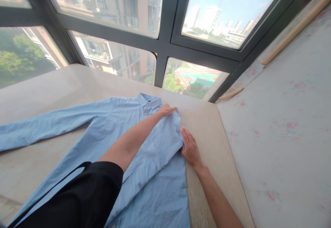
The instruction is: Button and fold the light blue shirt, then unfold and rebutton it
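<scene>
A light blue button-up shirt (144,141) lies front up on the pale stone ledge, its collar towards the windows. One sleeve stretches out to the left; the right side is folded inward over the body, with a slanting edge showing. My left hand (167,110) reaches across the shirt, its fingers closed at the shoulder fabric right of the collar; part of the grip is hidden. Against the shirt's right edge rests my right hand (190,149), its fingers stretched out and its thumb touching the cloth. My left arm covers part of the shirt front.
The stone ledge (207,124) runs up to grey-framed windows (165,48). A wall with floral wallpaper (279,145) bounds the right side, its paper peeling near the window frame. Buildings and trees show outside.
</scene>
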`<state>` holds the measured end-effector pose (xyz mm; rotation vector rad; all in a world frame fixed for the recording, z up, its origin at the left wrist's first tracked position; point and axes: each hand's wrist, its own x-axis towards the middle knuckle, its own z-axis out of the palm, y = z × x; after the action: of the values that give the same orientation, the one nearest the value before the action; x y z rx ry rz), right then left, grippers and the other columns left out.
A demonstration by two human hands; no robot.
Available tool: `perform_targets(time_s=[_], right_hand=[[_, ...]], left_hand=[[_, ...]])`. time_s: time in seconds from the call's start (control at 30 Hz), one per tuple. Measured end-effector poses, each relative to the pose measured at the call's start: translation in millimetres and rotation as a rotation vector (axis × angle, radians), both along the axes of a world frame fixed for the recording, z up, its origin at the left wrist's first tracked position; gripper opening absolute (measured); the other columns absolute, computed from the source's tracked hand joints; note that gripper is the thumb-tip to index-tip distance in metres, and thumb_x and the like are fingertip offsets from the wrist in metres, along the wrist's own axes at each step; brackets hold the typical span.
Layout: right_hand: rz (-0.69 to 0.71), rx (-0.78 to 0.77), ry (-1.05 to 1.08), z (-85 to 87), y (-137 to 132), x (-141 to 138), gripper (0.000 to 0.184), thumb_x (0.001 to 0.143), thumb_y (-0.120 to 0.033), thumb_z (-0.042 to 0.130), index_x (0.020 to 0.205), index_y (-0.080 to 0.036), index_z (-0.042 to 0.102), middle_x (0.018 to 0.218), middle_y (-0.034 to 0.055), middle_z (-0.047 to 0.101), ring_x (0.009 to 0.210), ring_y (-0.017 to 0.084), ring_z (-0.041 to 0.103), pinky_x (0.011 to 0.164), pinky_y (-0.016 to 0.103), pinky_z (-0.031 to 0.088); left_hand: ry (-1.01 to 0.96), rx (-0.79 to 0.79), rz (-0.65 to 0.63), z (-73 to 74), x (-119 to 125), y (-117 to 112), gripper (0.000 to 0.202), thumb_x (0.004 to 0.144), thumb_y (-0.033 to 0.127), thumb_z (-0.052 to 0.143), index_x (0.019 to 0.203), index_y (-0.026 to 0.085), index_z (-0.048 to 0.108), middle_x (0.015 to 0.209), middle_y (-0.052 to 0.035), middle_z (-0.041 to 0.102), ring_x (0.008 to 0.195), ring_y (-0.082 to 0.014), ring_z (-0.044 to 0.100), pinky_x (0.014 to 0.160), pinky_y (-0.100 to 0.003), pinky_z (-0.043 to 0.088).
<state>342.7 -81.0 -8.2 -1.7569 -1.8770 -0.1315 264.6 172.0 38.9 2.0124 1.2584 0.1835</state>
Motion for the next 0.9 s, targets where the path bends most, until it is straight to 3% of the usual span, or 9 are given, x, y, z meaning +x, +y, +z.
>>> perform_targets(time_s=[0.07, 0.17, 0.3, 0.4, 0.57, 0.67, 0.8, 0.9], right_hand=[[0.085, -0.043, -0.030, -3.5, 5, 1, 0.080, 0.077, 0.001, 0.039, 0.154, -0.020, 0.032, 0.154, 0.0123, 0.042, 0.145, 0.023, 0.034, 0.114, 0.047, 0.039], [0.181, -0.110, -0.092, -8.8, 10, -1, 0.081, 0.073, 0.003, 0.039, 0.151, -0.019, 0.039, 0.149, 0.0120, 0.049, 0.144, 0.023, 0.037, 0.115, 0.048, 0.039], [0.200, -0.156, -0.138, -10.6, 8, 1, 0.076, 0.074, 0.002, 0.040, 0.148, -0.013, 0.044, 0.145, 0.0129, 0.053, 0.142, 0.024, 0.041, 0.116, 0.047, 0.040], [0.178, -0.155, -0.140, -9.0, 1, 3, 0.073, 0.074, 0.002, 0.040, 0.146, -0.011, 0.047, 0.143, 0.0133, 0.055, 0.140, 0.024, 0.043, 0.115, 0.044, 0.042], [0.109, -0.127, -0.111, -7.2, -13, 0, 0.060, 0.082, -0.001, 0.041, 0.139, -0.012, 0.055, 0.140, 0.0124, 0.058, 0.138, 0.024, 0.047, 0.113, 0.044, 0.044], [0.077, -0.180, -0.061, -1.1, -13, -2, 0.059, 0.080, -0.001, 0.041, 0.134, -0.014, 0.061, 0.139, 0.0109, 0.059, 0.136, 0.024, 0.049, 0.114, 0.043, 0.043], [-0.006, -0.356, 0.067, 21.5, 2, -1, 0.054, 0.080, -0.002, 0.042, 0.120, -0.022, 0.071, 0.130, 0.0049, 0.067, 0.126, 0.020, 0.059, 0.109, 0.037, 0.046], [-0.122, -0.504, 0.154, 41.1, 26, 3, 0.045, 0.083, -0.009, 0.044, 0.110, -0.027, 0.075, 0.115, 0.0025, 0.074, 0.112, 0.021, 0.068, 0.100, 0.035, 0.050]], left_hand=[[0.003, 0.049, -0.005, 2.3, 6, -3, 0.066, 0.079, 0.067, 0.059, 0.109, 0.009, 0.061, 0.108, -0.0178, 0.069, 0.102, -0.0285, 0.065, 0.077, -0.028, 0.046], [0.021, 0.120, -0.027, 5.8, 17, -8, 0.073, 0.075, 0.061, 0.068, 0.126, 0.012, 0.052, 0.126, -0.0190, 0.064, 0.117, -0.0308, 0.060, 0.088, -0.031, 0.046], [0.039, 0.175, -0.089, 5.2, 24, -7, 0.041, 0.084, 0.036, 0.065, 0.121, 0.019, 0.060, 0.125, -0.0116, 0.067, 0.119, -0.0247, 0.060, 0.095, -0.029, 0.045], [0.053, 0.211, -0.076, 1.4, 16, -1, 0.029, 0.092, 0.029, 0.052, 0.116, 0.019, 0.065, 0.124, -0.0100, 0.068, 0.118, -0.0215, 0.061, 0.096, -0.027, 0.045], [0.113, 0.244, -0.036, -6.5, -10, 5, 0.035, 0.095, 0.036, 0.046, 0.116, 0.016, 0.067, 0.121, -0.0163, 0.068, 0.115, -0.0285, 0.062, 0.093, -0.035, 0.047], [0.138, 0.226, -0.021, -6.9, -17, 7, 0.040, 0.096, 0.039, 0.042, 0.118, 0.016, 0.065, 0.121, -0.0161, 0.069, 0.114, -0.0274, 0.063, 0.089, -0.032, 0.048], [0.159, 0.186, -0.045, 1.3, -15, 7, 0.047, 0.096, 0.047, 0.036, 0.113, 0.014, 0.066, 0.113, -0.0143, 0.071, 0.105, -0.0251, 0.066, 0.082, -0.028, 0.050], [0.168, 0.228, -0.072, 9.3, -12, 1, 0.054, 0.087, 0.058, 0.050, 0.119, 0.016, 0.062, 0.117, -0.0159, 0.069, 0.110, -0.0304, 0.064, 0.087, -0.034, 0.049]])
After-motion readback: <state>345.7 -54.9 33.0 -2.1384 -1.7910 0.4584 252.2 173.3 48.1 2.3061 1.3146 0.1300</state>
